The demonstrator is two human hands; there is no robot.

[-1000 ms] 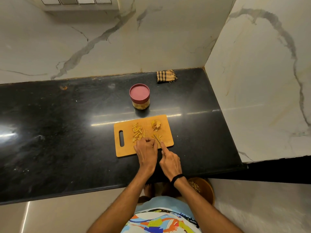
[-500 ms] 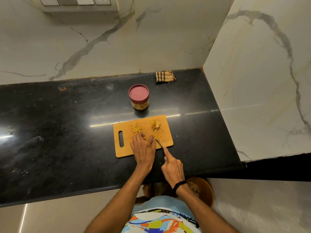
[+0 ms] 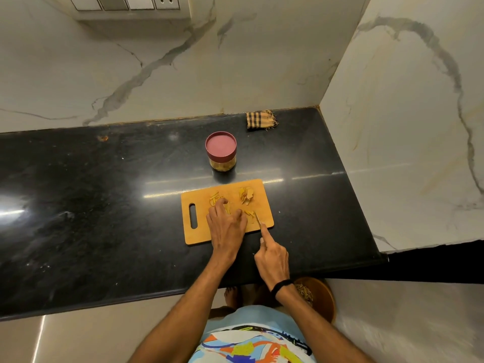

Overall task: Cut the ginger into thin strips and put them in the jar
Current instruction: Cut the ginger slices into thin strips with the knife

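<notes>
Our left hand (image 3: 227,224) lies on the cutting board (image 3: 200,235), fingers bent down onto the ginger strips (image 3: 215,199); whether they pinch any, we cannot tell. Our right hand (image 3: 272,260) grips the knife (image 3: 258,221), forefinger straight along its back, tip beside 1 small ginger piece (image 3: 248,213). Ginger slices (image 3: 246,195) lie far right on the board. Behind it on the bench (image 3: 104,205) stands the jar (image 3: 221,151), lid on.

Left hand (image 3: 226,225) presses ginger (image 3: 214,199), right hand (image 3: 272,260) grips knife (image 3: 258,220).
</notes>
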